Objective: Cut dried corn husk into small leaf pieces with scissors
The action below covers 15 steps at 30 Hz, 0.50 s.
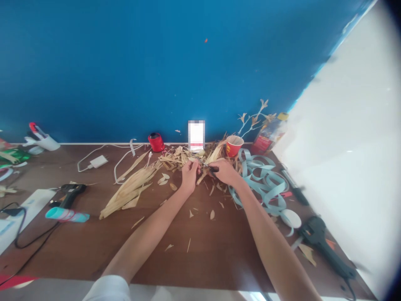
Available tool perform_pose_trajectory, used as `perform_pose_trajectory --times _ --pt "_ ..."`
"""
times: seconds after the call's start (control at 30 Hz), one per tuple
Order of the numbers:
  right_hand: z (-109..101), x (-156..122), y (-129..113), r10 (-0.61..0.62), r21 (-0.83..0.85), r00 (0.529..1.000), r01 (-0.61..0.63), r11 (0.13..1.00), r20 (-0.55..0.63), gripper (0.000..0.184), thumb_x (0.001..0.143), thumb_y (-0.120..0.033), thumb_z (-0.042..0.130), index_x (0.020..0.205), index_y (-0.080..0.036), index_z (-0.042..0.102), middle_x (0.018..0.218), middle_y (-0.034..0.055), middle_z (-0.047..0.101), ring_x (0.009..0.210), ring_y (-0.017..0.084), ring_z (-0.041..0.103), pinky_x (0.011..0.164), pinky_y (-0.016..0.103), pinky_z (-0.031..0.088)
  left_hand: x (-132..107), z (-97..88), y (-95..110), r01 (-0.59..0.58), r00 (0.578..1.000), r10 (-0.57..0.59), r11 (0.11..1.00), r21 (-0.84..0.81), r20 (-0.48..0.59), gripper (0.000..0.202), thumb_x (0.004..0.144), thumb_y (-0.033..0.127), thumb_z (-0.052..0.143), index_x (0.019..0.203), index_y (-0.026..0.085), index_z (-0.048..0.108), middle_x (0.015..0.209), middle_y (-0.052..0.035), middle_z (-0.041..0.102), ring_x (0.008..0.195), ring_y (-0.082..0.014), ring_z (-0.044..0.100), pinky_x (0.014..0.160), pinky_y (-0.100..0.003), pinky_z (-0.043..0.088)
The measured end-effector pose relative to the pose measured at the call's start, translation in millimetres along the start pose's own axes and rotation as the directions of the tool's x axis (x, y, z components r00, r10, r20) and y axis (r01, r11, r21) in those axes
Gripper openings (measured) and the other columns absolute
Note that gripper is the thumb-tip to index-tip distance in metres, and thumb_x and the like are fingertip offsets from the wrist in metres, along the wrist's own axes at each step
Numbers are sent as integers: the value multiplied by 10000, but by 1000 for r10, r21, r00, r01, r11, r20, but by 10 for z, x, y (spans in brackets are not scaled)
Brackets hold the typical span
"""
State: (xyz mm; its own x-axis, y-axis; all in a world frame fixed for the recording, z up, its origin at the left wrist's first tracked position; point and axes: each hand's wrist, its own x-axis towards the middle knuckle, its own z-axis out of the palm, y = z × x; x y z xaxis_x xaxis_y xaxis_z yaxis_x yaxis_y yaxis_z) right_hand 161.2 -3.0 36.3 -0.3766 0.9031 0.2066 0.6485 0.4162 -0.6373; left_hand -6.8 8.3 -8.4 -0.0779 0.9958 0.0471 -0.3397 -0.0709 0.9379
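Note:
My right hand (224, 170) is closed around black-handled scissors (213, 169), whose blades point left toward my other hand. Just left of them, the fingers of my left hand (189, 176) are pinched together; whatever small pale piece they hold is too blurred to make out. Both hands are over a heap of dried corn husk scraps (175, 156) near the wall. Beyond the scissors lies a bunch of pale husk (216, 154). A long sheaf of dried husks (131, 190) rests on the table to the left of my left hand.
A blurred-out phone (196, 136) leans on the blue wall. Around it stand a red container (156, 142) and a red paper cup (234, 147). Tangled light-blue ribbon (266, 184) and a glue gun (326, 244) lie right; another glue gun (70, 194) and a power strip (28, 213) left.

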Motion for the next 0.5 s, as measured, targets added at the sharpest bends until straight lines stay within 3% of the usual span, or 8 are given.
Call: perform_pose_trajectory --times 0.2,0.37,0.5 --pt "-12 1 10 3 -21 1000 -3 1000 11 108 671 -168 499 658 -177 605 593 -11 529 599 124 462 586 218 318 -5 4 2 24 1000 -24 999 -48 0 313 828 482 590 806 173 544 644 29 541 509 -73 462 520 -216 372" --pt "23 4 1 61 -79 998 -63 995 -30 226 724 -222 564 892 -196 712 792 31 685 714 166 562 662 229 391 2 -4 -19 45 998 -44 998 -45 36 271 846 434 565 782 173 536 641 23 539 510 -74 474 509 -207 372" --pt "69 6 -35 96 -141 994 -102 985 -48 327 738 -240 603 1046 -242 711 951 44 724 857 209 609 728 253 424 17 -23 -61 36 998 -36 999 -9 42 268 844 432 575 770 177 536 637 23 531 522 -75 471 510 -203 376"
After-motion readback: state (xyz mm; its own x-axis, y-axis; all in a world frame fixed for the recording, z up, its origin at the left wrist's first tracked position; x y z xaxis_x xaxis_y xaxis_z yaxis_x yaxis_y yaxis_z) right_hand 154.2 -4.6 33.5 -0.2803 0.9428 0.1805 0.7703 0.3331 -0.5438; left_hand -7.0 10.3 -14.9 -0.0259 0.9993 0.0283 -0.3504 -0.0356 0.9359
